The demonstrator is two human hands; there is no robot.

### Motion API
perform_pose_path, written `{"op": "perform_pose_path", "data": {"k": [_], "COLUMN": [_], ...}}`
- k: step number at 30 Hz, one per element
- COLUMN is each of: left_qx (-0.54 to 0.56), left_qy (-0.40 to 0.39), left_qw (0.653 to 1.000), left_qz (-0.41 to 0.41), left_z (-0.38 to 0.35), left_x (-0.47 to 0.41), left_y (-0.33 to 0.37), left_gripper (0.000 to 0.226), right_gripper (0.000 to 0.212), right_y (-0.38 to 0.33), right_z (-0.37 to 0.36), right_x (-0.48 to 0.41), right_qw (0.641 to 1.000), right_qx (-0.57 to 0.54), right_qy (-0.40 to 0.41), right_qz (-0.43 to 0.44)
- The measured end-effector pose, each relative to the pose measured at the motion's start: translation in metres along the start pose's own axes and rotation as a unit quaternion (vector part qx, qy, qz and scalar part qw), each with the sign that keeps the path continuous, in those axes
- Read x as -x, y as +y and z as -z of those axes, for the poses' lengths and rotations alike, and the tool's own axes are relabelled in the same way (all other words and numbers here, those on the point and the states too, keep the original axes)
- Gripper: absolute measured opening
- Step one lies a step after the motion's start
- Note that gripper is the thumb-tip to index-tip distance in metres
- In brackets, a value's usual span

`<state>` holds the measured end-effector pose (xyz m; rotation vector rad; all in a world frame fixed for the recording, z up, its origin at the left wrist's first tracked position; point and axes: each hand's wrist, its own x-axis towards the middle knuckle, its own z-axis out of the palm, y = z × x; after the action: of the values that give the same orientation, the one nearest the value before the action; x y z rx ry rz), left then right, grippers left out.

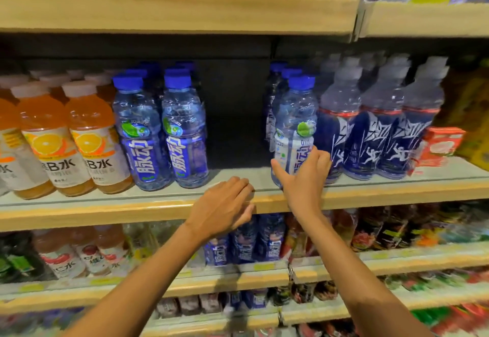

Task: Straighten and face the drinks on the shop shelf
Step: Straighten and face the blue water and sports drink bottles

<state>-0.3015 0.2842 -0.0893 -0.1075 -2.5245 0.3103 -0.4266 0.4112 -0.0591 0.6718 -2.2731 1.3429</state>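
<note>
Glossy clear plastic bottles [296, 125] — matt wood-look shelf [383, 194]

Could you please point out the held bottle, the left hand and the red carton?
Blue-capped bottle [296, 110]: head view, clear upper body.
Left hand [222, 205]: head view, back of hand.
Red carton [442, 146]: head view, front face.

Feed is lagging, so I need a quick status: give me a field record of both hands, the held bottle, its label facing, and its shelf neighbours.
right hand: grips held bottle near its base
held bottle: blue cap, upright, label turned off front
left hand: at shelf edge, holds nothing
gap: open lane between held bottle and blue-capped pair
right neighbours: dark-label bottles, white caps
</note>
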Motion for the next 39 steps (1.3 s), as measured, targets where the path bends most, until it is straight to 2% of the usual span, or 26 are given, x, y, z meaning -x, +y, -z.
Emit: {"op": "perform_pose_path", "data": {"k": [8,11,13,15,17,19,21,23,25,28,31,35,37,39], "left_qx": [0.013,0.028,0.048,0.079,0.131,0.227,0.366,0.499,0.562,0.587,0.584,0.564,0.575,0.619], "left_qy": [-0.009,-0.009,-0.023,-0.038,-0.025,0.039,0.111,0.145,0.161,0.17,0.226,0.257,0.257,0.236], "left_qw": [1.0,1.0,0.998,0.995,0.983,0.948,0.876,0.792,0.747,0.718,0.692,0.687,0.68,0.65], "left_qz": [0.004,0.01,0.015,0.05,0.126,0.22,0.293,0.32,0.318,0.334,0.36,0.379,0.376,0.372], "left_z": [0.006,0.008,0.011,0.014,0.018,0.028,0.046,0.068,0.088,0.103,0.106,0.107,0.109,0.111], "left_x": [-0.001,-0.002,-0.002,-0.002,-0.004,-0.011,-0.026,-0.047,-0.067,-0.084,-0.092,-0.093,-0.092,-0.091], "left_y": [0.001,0.001,0.001,0.001,-0.001,-0.004,-0.008,-0.009,-0.008,0.001,0.011,0.011,0.009,0.004], "left_gripper": [0.035,0.036,0.038,0.043,0.041,0.028,0.021,0.018,0.023,0.039,0.036,0.027,0.014,0.01], "right_gripper": [0.068,0.066,0.067,0.067,0.06,0.058,0.058,0.06,0.06,0.06,0.066,0.067,0.06,0.063], "right_y": [-0.005,-0.006,-0.005,-0.003,-0.002,-0.004,-0.009,-0.016,-0.026,-0.04,-0.05,-0.057,-0.051,-0.041], "right_z": [-0.008,-0.009,-0.008,-0.006,-0.002,0.003,0.008,0.013,0.017,0.018,0.016,0.017,0.023,0.031], "right_x": [0.001,0.002,-0.002,-0.006,-0.009,-0.007,-0.002,0.004,0.011,0.023,0.036,0.044,0.044,0.039], "right_qw": [0.998,0.989,0.987,0.987,0.988,0.983,0.974,0.966,0.958,0.946,0.946,0.95,0.913,0.843], "right_qx": [-0.06,-0.143,-0.158,-0.155,-0.15,-0.171,-0.202,-0.221,-0.239,-0.264,-0.247,-0.23,-0.314,-0.41], "right_qy": [0.026,-0.003,-0.023,-0.04,-0.046,-0.071,-0.103,-0.133,-0.157,-0.188,-0.208,-0.208,-0.262,-0.347], "right_qz": [-0.015,-0.024,-0.025,-0.014,-0.004,-0.009,-0.013,-0.011,-0.004,0.011,0.014,0.026,0.014,-0.027]}}
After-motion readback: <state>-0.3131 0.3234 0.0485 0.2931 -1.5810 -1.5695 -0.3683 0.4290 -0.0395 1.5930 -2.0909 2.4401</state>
